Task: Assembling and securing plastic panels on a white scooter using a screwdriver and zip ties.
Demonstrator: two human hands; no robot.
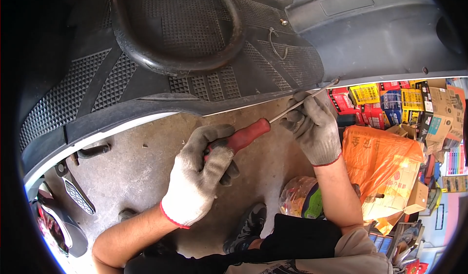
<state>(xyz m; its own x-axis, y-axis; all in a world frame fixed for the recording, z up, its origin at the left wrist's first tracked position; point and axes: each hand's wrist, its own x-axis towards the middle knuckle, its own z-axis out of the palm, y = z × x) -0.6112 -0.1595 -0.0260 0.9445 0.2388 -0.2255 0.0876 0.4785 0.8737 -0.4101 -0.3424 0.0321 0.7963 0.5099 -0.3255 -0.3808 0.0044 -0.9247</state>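
Observation:
My left hand [197, 171], in a white work glove with a grey palm coating, is wrapped round the red handle of a long screwdriver [246, 135]. The fingers of my right hand [314, 127], gloved alike, close round its thin metal shaft. The shaft slants up and to the right. Its tip lies by the edge of a black plastic trim panel [380, 35], with something small and dark at its end that I cannot make out. Further along that edge sits a dark round fastener [425, 70].
A black textured floor mat [190, 20] spreads across the top, with a thick dark curved tube [170, 68] over it. A bolt [284, 22] and a thin cable tie [278, 45] lie there. Stacked boxes [373, 101], an orange plastic bag [378, 152] and a pedal [80, 196] stand around.

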